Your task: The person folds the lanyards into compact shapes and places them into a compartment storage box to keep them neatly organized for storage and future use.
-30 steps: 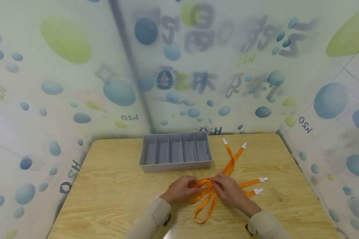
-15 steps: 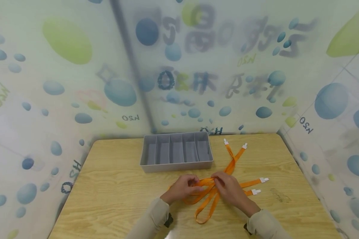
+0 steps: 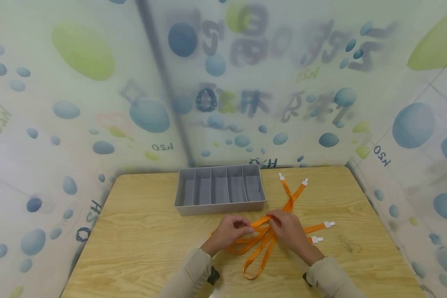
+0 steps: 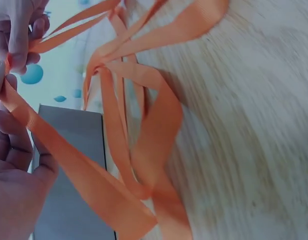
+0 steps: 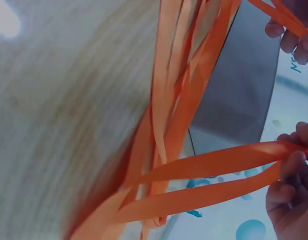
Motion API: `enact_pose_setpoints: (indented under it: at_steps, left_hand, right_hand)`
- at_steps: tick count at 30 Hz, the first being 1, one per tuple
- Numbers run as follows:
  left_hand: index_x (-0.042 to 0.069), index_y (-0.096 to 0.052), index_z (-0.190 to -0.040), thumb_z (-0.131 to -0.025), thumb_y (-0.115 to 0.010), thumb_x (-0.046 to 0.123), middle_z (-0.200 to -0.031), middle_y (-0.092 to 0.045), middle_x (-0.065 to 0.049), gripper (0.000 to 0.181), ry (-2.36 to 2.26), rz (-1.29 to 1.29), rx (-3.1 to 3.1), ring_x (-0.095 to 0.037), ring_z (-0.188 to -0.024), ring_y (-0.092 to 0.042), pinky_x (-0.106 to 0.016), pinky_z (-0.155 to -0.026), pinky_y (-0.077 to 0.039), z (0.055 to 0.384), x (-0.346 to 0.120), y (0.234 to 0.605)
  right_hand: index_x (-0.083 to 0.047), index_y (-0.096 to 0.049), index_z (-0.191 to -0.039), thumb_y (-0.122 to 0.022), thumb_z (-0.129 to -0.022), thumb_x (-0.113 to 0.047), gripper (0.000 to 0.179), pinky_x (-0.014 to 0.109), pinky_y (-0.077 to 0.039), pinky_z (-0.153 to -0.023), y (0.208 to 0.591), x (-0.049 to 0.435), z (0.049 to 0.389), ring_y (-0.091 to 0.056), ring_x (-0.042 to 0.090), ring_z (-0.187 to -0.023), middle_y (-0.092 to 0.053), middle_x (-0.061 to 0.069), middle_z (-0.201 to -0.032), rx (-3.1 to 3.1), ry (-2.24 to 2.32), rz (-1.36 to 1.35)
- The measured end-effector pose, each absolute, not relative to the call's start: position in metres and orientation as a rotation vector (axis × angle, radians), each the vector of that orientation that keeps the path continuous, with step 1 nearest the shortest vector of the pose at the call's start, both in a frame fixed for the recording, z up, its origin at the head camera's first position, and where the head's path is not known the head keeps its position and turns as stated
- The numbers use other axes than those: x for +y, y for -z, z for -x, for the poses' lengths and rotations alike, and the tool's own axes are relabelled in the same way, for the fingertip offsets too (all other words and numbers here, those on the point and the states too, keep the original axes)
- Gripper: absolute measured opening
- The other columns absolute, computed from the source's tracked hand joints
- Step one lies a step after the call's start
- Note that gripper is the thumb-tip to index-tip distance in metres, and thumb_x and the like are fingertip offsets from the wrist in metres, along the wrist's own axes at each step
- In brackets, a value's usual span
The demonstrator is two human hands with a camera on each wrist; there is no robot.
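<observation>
Several orange lanyards (image 3: 258, 258) with white clips lie tangled on the wooden table, crossing near the right hand. My left hand (image 3: 229, 232) pinches a strap between thumb and fingers. The right hand (image 3: 286, 227) pinches the same strap a short way to the right, so a short length runs taut between them. In the left wrist view, one flat orange strap (image 4: 69, 160) trails down from the left fingers. The right wrist view shows two strands (image 5: 218, 160) running into the right hand's pinch, lifted off the table. Loose loops hang below both hands.
A grey tray (image 3: 219, 208) with several compartments stands at the back of the table (image 3: 134, 248), just beyond the hands. White clips (image 3: 328, 224) lie fanned out to the right. A patterned wall (image 3: 223, 124) closes off the back and sides.
Both hands have lifted slightly, and the strap between them is drawn straighter. The lower right clip has shifted a little to the left. The tray stays put.
</observation>
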State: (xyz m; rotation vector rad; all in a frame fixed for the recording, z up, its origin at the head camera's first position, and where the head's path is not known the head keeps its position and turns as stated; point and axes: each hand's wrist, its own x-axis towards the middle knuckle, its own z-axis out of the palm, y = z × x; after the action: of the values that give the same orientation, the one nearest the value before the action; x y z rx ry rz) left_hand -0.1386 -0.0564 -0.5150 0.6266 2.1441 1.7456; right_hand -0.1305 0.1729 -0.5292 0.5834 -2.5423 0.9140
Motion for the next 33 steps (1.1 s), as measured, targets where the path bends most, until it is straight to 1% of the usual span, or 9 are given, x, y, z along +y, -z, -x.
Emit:
enact_pose_setpoints:
  at_steps: [2,6,11,17,20,22,26,30,33]
  left_hand:
    - [-0.007,-0.071,-0.099,-0.088,-0.073,0.0,-0.081,-0.068,-0.018,0.013,-1.775,-0.624,2.154,-0.007,-0.062,-0.052,-0.017,-0.057,-0.043,0.135,-0.055,0.505]
    - [-0.007,-0.071,-0.104,-0.088,-0.073,0.0,-0.081,-0.069,-0.02,0.019,-1.798,-0.6,2.142,-0.005,-0.061,-0.054,-0.017,-0.056,-0.043,0.135,-0.053,0.499]
    - [-0.008,-0.073,-0.094,-0.088,-0.074,0.002,-0.083,-0.071,-0.02,0.012,-1.779,-0.605,2.151,-0.006,-0.06,-0.055,-0.017,-0.056,-0.044,0.135,-0.051,0.492]
    - [-0.005,-0.074,-0.088,-0.088,-0.074,0.003,-0.074,-0.067,-0.022,0.008,-1.764,-0.619,2.189,-0.002,-0.053,-0.041,-0.017,-0.051,-0.035,0.142,-0.047,0.51]
    - [-0.004,-0.075,-0.088,-0.088,-0.076,0.007,-0.072,-0.065,-0.02,0.011,-1.774,-0.611,2.191,-0.002,-0.052,-0.039,-0.018,-0.05,-0.034,0.143,-0.045,0.515]
    - [-0.001,-0.076,-0.089,-0.088,-0.076,0.01,-0.072,-0.066,-0.018,0.011,-1.785,-0.61,2.181,-0.003,-0.052,-0.041,-0.018,-0.05,-0.035,0.144,-0.045,0.516]
    - [0.002,-0.076,-0.093,-0.091,-0.074,0.014,-0.076,-0.068,-0.02,0.012,-1.813,-0.644,2.144,-0.004,-0.056,-0.048,-0.018,-0.053,-0.042,0.143,-0.044,0.513]
    - [-0.001,-0.075,-0.097,-0.095,-0.068,0.014,-0.082,-0.068,-0.023,0.017,-1.828,-0.708,2.129,-0.006,-0.063,-0.053,-0.019,-0.058,-0.045,0.143,-0.043,0.51]
    - [-0.002,-0.074,-0.095,-0.096,-0.067,0.011,-0.083,-0.068,-0.021,0.015,-1.834,-0.733,2.122,-0.007,-0.065,-0.054,-0.02,-0.058,-0.045,0.142,-0.041,0.51]
  right_hand:
    - [-0.003,-0.074,-0.095,-0.079,-0.078,0.004,0.019,0.027,-0.052,-0.059,0.526,0.174,0.132,-0.059,0.01,-0.066,-0.072,0.005,-0.086,-2.526,-0.852,-0.576]
    - [-0.006,-0.075,-0.094,-0.082,-0.077,-0.001,0.019,0.024,-0.048,-0.054,0.517,0.175,0.137,-0.055,0.009,-0.061,-0.07,0.003,-0.085,-2.507,-0.769,-0.551]
    - [-0.006,-0.077,-0.092,-0.085,-0.075,-0.003,0.019,0.022,-0.046,-0.051,0.509,0.177,0.141,-0.054,0.009,-0.059,-0.068,0.003,-0.088,-2.458,-0.74,-0.548]
    - [-0.007,-0.078,-0.09,-0.085,-0.075,-0.001,0.018,0.02,-0.041,-0.048,0.497,0.181,0.145,-0.046,0.005,-0.056,-0.061,0.0,-0.084,-2.424,-0.777,-0.529]
    - [-0.006,-0.077,-0.089,-0.084,-0.074,0.001,0.018,0.021,-0.043,-0.05,0.492,0.182,0.146,-0.047,0.005,-0.058,-0.058,-0.002,-0.079,-2.413,-0.805,-0.509]
    - [-0.006,-0.075,-0.087,-0.083,-0.074,0.003,0.018,0.022,-0.044,-0.051,0.49,0.182,0.148,-0.049,0.006,-0.059,-0.058,-0.003,-0.075,-2.405,-0.834,-0.502]
    - [-0.005,-0.073,-0.085,-0.081,-0.075,0.007,0.018,0.022,-0.043,-0.052,0.484,0.18,0.15,-0.046,0.005,-0.059,-0.055,-0.005,-0.069,-2.371,-0.924,-0.49]
    - [-0.004,-0.074,-0.085,-0.078,-0.076,0.009,0.017,0.021,-0.041,-0.05,0.477,0.176,0.152,-0.042,0.004,-0.057,-0.052,-0.006,-0.066,-2.343,-1.028,-0.483]
    - [-0.004,-0.074,-0.086,-0.077,-0.076,0.01,0.017,0.021,-0.042,-0.051,0.472,0.174,0.154,-0.043,0.004,-0.056,-0.055,-0.005,-0.067,-2.334,-1.092,-0.48]
